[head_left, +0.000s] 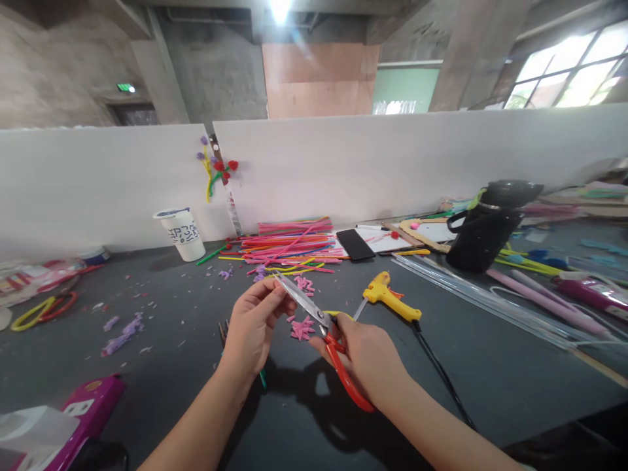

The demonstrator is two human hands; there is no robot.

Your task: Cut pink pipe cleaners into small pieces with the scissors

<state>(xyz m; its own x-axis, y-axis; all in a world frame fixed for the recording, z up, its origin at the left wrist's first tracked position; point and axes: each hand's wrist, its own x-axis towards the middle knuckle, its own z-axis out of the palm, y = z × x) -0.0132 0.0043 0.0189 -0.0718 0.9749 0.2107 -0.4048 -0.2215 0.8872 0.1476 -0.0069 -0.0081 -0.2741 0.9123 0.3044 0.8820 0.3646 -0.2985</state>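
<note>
My right hand [370,356] grips red-handled scissors [304,299], their blades pointing up and left. At the blade tips, my left hand [254,320] is closed in a pinch; what its fingers hold, if anything, I cannot make out. Below the blades lies a small pile of short pink fuzzy pieces [301,328], and another pink pile [304,284] sits just beyond. A yellow stem [338,313] shows beside my right hand; whether it is held is unclear. Behind my left wrist is a partly hidden tool with dark prongs [223,332].
Pipe cleaners [289,247] lie at the back, near a phone [355,244] and a paper cup [182,235]. A yellow glue gun [392,297] with a black cord rests on the right, before clear rods [471,291] and a black jug [485,229]. Purple scraps [122,333] lie left.
</note>
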